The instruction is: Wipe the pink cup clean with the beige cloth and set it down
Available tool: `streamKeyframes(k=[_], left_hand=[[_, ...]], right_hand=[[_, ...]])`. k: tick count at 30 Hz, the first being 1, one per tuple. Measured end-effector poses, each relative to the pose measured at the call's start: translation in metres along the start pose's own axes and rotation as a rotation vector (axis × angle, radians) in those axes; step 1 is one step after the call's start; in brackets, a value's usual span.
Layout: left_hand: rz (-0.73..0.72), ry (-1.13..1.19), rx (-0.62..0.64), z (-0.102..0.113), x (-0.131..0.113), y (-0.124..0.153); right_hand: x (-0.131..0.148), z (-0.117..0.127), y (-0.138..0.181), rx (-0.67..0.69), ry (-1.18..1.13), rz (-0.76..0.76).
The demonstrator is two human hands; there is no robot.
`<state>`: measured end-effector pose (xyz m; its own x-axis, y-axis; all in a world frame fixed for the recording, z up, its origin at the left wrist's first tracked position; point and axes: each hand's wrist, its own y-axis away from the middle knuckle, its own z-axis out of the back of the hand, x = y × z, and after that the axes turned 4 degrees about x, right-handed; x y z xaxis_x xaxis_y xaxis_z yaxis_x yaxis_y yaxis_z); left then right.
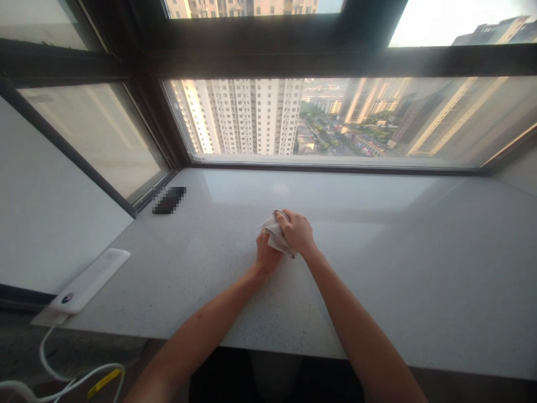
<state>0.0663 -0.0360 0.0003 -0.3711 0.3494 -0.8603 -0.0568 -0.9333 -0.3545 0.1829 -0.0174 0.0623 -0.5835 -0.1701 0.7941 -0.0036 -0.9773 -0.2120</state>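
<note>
A light grey-beige cloth (274, 226) is bunched between my two hands, just over the middle of the white speckled windowsill (356, 268). My right hand (300, 230) grips it from the right, fingers curled over the top and thumb pressed on the folds. My left hand (267, 253) is closed against the cloth from below and the left, its fingers partly hidden by the fabric. One corner of the cloth hangs down between the wrists. Whether the cloth touches the sill I cannot tell.
A white power strip (90, 282) lies at the sill's left edge, its white cable (46, 350) dropping off the front. A blurred dark object (169, 200) sits in the far left corner. Dark-framed windows (293, 169) border the back and left.
</note>
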Motion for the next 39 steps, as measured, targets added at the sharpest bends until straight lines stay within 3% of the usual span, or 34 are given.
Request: streamKeyframes(k=[4,7,9,14,17,20,25,28,30,35,39], left_hand=[[0.019,-0.059,-0.033,0.008,-0.01,0.002],[0.012,-0.083,-0.021,0.01,-0.012,0.002],[-0.012,-0.099,0.003,0.01,-0.008,0.002],[-0.146,-0.062,0.036,0.008,0.006,-0.001],[-0.133,-0.081,0.035,0.009,0.007,-0.002],[-0.103,-0.11,0.06,0.011,0.0,-0.002],[0.007,-0.066,0.003,0.011,-0.01,0.0],[0.0,-0.069,0.004,0.011,-0.011,0.0],[-0.036,-0.079,0.025,0.012,-0.008,0.0],[-0.155,-0.089,0.07,0.013,-0.001,-0.002],[-0.141,-0.099,0.071,0.012,-0.001,-0.003]], right_hand=[[-0.034,0.006,-0.007,0.087,-0.513,-0.11],[-0.039,0.006,-0.001,0.053,-0.549,-0.11],[-0.028,0.004,0.007,0.028,-0.421,-0.035],[0.021,-0.015,0.026,-0.113,0.347,0.182],[0.031,-0.019,0.024,-0.104,0.451,0.192],[0.012,-0.01,0.012,-0.053,0.267,0.131],[-0.04,0.005,-0.002,0.011,-0.371,-0.082],[-0.044,0.004,0.004,-0.047,-0.48,-0.1],[-0.029,0.0,0.013,-0.065,-0.342,0.006],[0.021,-0.014,0.03,-0.136,0.335,0.303],[0.022,-0.012,0.024,-0.105,0.362,0.279]])
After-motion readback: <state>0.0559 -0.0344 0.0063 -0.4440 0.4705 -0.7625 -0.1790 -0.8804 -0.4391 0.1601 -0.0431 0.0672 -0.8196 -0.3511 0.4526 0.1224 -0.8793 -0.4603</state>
